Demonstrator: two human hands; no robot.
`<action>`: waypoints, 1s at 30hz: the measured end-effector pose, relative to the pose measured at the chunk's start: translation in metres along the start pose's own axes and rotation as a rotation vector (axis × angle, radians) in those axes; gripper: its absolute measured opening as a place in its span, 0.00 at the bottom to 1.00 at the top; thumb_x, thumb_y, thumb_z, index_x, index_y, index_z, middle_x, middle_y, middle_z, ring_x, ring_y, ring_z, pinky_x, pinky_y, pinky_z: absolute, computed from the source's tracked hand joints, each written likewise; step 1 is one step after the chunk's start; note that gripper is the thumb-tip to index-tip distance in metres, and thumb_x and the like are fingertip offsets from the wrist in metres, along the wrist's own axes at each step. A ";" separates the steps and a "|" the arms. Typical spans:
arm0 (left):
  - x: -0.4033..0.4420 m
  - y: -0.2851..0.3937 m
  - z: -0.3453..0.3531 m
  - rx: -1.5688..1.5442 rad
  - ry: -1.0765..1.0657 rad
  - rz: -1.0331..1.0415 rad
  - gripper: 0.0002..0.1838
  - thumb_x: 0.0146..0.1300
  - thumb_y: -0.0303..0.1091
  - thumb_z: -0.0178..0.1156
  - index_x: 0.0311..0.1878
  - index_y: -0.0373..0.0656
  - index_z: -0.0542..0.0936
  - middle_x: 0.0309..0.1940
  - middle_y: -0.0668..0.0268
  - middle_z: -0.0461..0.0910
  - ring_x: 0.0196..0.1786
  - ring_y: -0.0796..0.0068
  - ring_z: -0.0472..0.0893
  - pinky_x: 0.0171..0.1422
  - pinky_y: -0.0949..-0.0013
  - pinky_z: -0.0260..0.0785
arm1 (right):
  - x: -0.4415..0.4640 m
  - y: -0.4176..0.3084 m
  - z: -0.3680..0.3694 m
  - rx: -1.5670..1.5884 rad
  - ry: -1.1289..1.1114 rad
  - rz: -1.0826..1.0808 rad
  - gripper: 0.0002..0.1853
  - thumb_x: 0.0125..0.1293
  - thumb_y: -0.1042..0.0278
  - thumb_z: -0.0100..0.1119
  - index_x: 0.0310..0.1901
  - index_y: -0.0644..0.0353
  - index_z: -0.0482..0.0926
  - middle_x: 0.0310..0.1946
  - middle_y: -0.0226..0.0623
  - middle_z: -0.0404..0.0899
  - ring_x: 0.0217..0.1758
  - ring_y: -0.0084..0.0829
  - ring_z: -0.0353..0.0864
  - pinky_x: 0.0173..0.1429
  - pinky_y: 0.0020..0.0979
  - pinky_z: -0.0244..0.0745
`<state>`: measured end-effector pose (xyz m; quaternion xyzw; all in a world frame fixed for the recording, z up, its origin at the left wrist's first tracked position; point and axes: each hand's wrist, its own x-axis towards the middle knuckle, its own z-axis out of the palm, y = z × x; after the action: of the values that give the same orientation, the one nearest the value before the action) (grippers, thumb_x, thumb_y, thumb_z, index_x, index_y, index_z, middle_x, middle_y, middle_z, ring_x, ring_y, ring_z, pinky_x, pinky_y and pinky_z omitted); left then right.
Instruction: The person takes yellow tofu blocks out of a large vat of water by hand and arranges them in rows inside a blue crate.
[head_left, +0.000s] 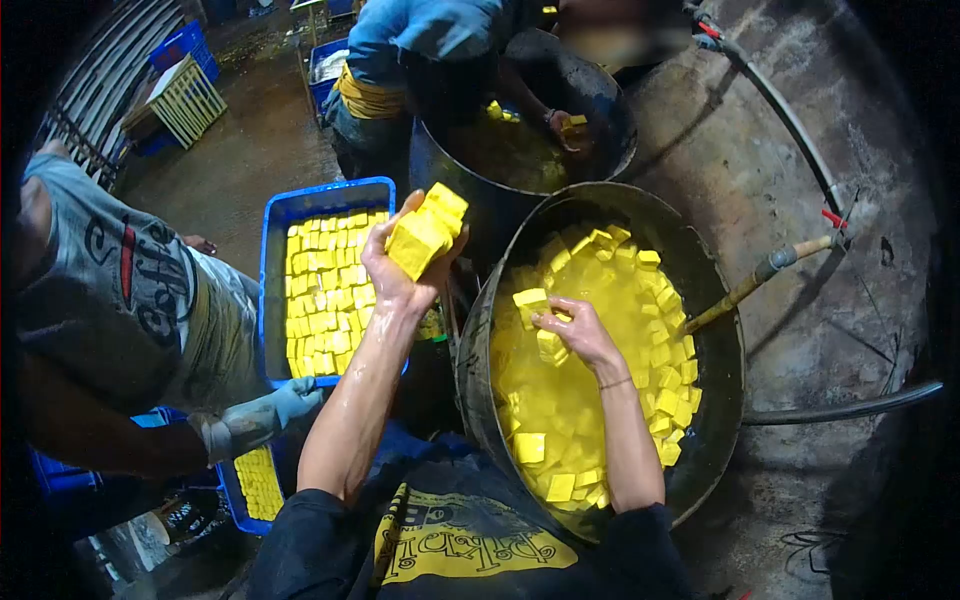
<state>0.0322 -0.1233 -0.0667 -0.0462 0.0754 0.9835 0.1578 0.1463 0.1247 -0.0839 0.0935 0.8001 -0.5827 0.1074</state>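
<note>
My left hand (392,278) is raised between the blue crate and the vat, its fingers wrapped round several yellow tofu blocks (420,240). Over the vat of yellow liquid (590,400), my right hand (580,330) pinches a single tofu block (530,303) between thumb and fingers. Another tofu block (551,347) shows just below that hand; whether the hand touches it I cannot tell. Many more blocks float in the liquid, crowded along the right side of the round dark vat (722,370).
To my left, a blue crate (268,290) carries rows of tofu; a co-worker's gloved hand (270,412) is at its near corner. Another crate (236,500) stands lower. Ahead, a second person reaches into another vat (625,150). A wooden handle (755,285) leans over my vat's right rim.
</note>
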 end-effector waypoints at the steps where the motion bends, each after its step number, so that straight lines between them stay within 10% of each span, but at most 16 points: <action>1: 0.000 0.002 -0.009 0.002 0.003 0.000 0.28 0.58 0.47 0.50 0.59 0.42 0.75 0.58 0.53 0.74 0.61 0.52 0.72 0.67 0.44 0.63 | -0.003 -0.020 0.005 0.100 0.007 -0.061 0.13 0.57 0.68 0.70 0.41 0.68 0.81 0.35 0.30 0.81 0.39 0.19 0.77 0.43 0.23 0.73; 7: -0.008 0.002 -0.042 0.059 0.067 -0.074 0.23 0.58 0.39 0.50 0.56 0.41 0.73 0.51 0.54 0.78 0.51 0.57 0.79 0.58 0.55 0.73 | -0.009 -0.153 0.078 -0.101 -0.021 -0.350 0.14 0.54 0.67 0.71 0.37 0.67 0.80 0.32 0.34 0.82 0.35 0.21 0.79 0.42 0.24 0.74; 15: -0.027 0.038 -0.095 0.025 0.151 -0.064 0.24 0.61 0.46 0.48 0.54 0.39 0.74 0.49 0.53 0.78 0.51 0.58 0.78 0.61 0.56 0.70 | 0.040 -0.141 0.169 -0.148 -0.094 -0.128 0.16 0.53 0.65 0.67 0.39 0.66 0.79 0.34 0.43 0.82 0.37 0.27 0.82 0.43 0.30 0.75; 18: -0.036 0.052 -0.125 -0.109 0.167 -0.111 0.20 0.60 0.43 0.51 0.50 0.41 0.76 0.43 0.57 0.78 0.48 0.60 0.78 0.58 0.57 0.71 | 0.043 -0.130 0.221 -0.244 0.026 -0.419 0.14 0.57 0.66 0.65 0.42 0.65 0.78 0.34 0.42 0.79 0.38 0.39 0.81 0.49 0.31 0.74; 22: -0.042 0.081 -0.148 -0.119 0.182 -0.163 0.20 0.63 0.44 0.49 0.52 0.42 0.75 0.44 0.58 0.79 0.48 0.61 0.80 0.57 0.58 0.72 | 0.063 -0.112 0.251 -0.704 0.177 -0.421 0.49 0.36 0.46 0.75 0.63 0.59 0.67 0.63 0.56 0.59 0.68 0.54 0.56 0.66 0.54 0.56; 23: -0.047 0.089 -0.155 -0.061 0.243 -0.185 0.20 0.64 0.45 0.49 0.52 0.42 0.75 0.44 0.58 0.80 0.48 0.62 0.80 0.57 0.58 0.72 | 0.068 -0.104 0.259 -0.848 0.052 -0.293 0.54 0.42 0.45 0.73 0.69 0.61 0.59 0.70 0.57 0.50 0.73 0.51 0.53 0.73 0.43 0.53; 26: -0.048 0.101 -0.197 -0.113 0.329 -0.287 0.29 0.63 0.65 0.47 0.49 0.48 0.76 0.39 0.64 0.79 0.42 0.65 0.80 0.51 0.60 0.73 | 0.120 -0.035 0.278 -0.261 -0.525 -0.031 0.47 0.50 0.49 0.70 0.68 0.65 0.61 0.66 0.51 0.62 0.70 0.40 0.61 0.71 0.35 0.58; 30: -0.044 0.123 -0.256 0.057 0.437 -0.378 0.41 0.57 0.78 0.40 0.56 0.50 0.74 0.50 0.59 0.77 0.52 0.59 0.77 0.58 0.51 0.69 | 0.152 0.003 0.316 0.030 -0.635 0.263 0.30 0.54 0.58 0.66 0.56 0.67 0.74 0.46 0.39 0.79 0.50 0.29 0.76 0.54 0.28 0.71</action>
<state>0.0522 -0.2942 -0.2969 -0.2660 0.1255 0.9008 0.3195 0.0210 -0.1712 -0.2238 0.0114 0.6993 -0.5756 0.4238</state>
